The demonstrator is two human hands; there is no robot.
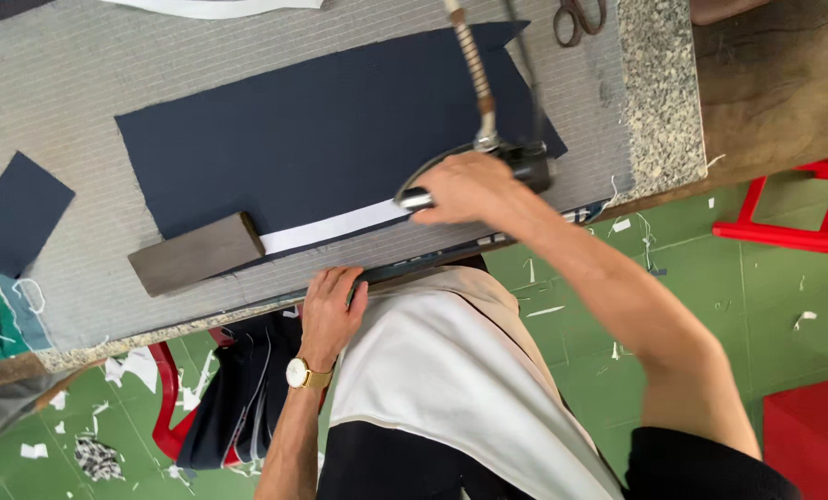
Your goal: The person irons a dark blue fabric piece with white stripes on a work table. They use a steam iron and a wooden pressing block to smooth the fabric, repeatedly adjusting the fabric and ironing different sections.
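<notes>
My right hand [469,190] grips the handle of a steam iron [516,159] that rests on the near right part of a large dark navy fabric piece [321,139]. A hose with a spring wrap [471,65] rises from the iron toward the top. A white strip [335,227] lies along the fabric's near edge, just left of the iron. My left hand [330,310], with a gold wristwatch, rests on the table's near edge, fingers curled over it. A grey rectangular block [196,255] sits on the fabric's near left corner.
The grey padded table [62,83] has a speckled stone rim [659,93]. A small navy piece [16,213] lies at left. Scissors [578,18] lie at the far right. Red plastic stools [803,222] stand on the green floor, and one [238,398] holds stacked navy pieces.
</notes>
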